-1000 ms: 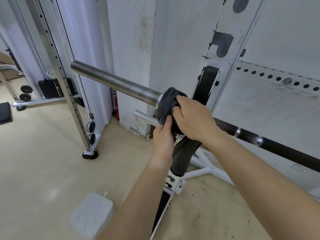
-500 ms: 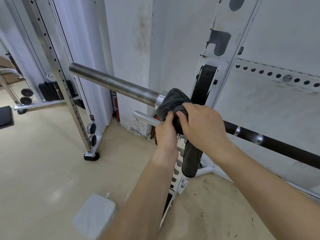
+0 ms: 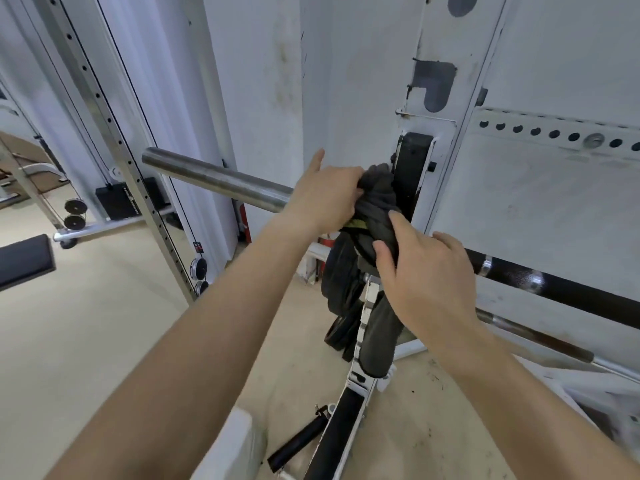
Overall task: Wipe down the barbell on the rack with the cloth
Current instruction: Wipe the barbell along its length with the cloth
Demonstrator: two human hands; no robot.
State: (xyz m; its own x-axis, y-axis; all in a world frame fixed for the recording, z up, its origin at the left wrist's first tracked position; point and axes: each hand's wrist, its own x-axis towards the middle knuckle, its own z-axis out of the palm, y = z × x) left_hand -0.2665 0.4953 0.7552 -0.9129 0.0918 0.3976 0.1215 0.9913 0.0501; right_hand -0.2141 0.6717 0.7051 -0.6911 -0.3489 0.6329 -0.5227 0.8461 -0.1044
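On my feed the barbell runs from the middle left of the frame, where its bare steel sleeve juts out, down to the right edge, where the shaft is black. It sits in the white rack just right of centre. The dark grey cloth is bunched around the bar at that junction, its tail hanging toward the lower centre. The left hand grips the upper bunch against the inner end of the sleeve, with 1 finger sticking straight up, clear of the fabric. The right hand pinches the lower fold between thumb and fingers, just beside the black shaft. I judge the 2 holds are meant to keep the cloth wrapped snugly so it can be twisted or dragged along the metal, not slid loosely over it. A yellow-green tag peeks from the cloth between the hands, but I can't read any print on it. The pale label on the black weight stack at middle left and the small red sticker on the chrome post are too small to read.
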